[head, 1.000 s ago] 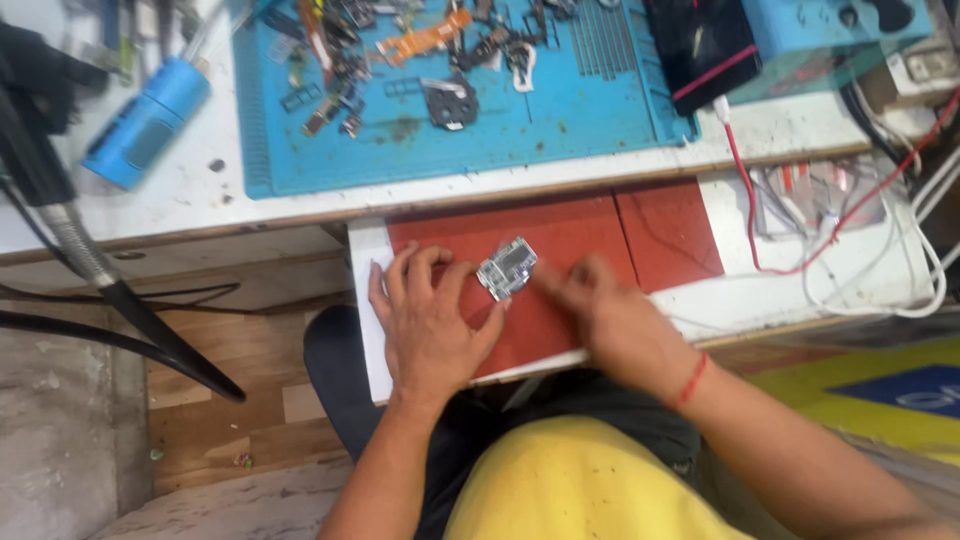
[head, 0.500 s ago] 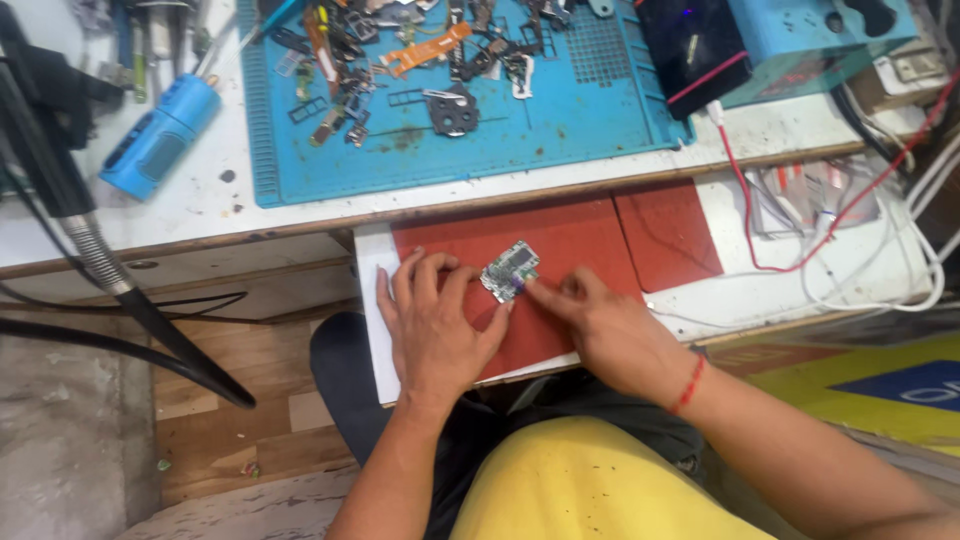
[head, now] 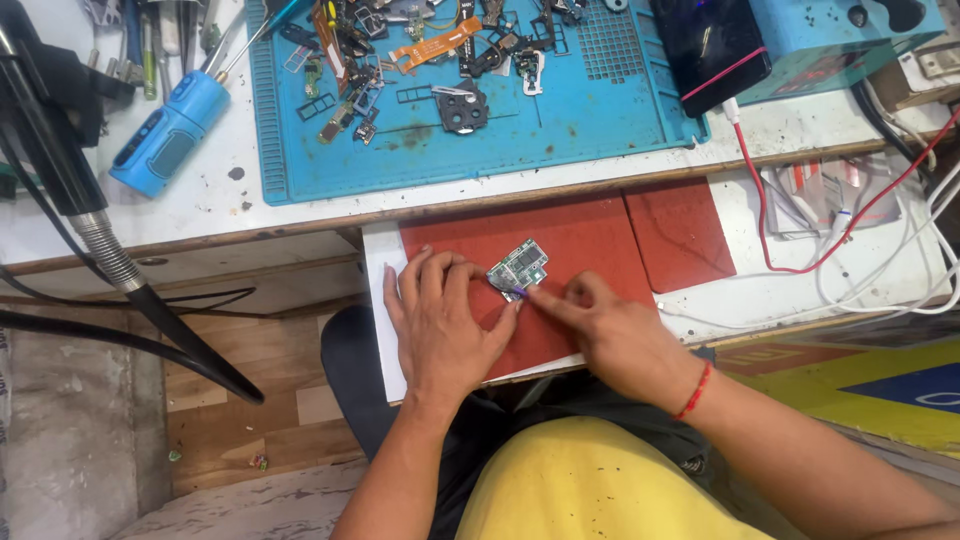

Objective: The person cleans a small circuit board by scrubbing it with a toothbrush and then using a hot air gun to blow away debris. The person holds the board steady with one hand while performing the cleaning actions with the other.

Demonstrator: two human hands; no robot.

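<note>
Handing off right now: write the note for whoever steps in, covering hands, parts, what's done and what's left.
Left hand: flat on the red mat, fingertips steadying the small circuit board.
Right hand: fingertips at the board's lower edge, on a small purple-tipped piece; whether it grips it cannot be told.
Board lies flat on the mat. Loose phone parts sit on the blue work mat behind.
Done: board laid out.
Left: the work at the board's edge.

I look down on a worn white workbench point(head: 300, 215) carrying a blue silicone repair mat point(head: 560, 120). A dark red rubber mat point(head: 600, 250) lies on its pull-out white shelf point(head: 385, 330).
</note>
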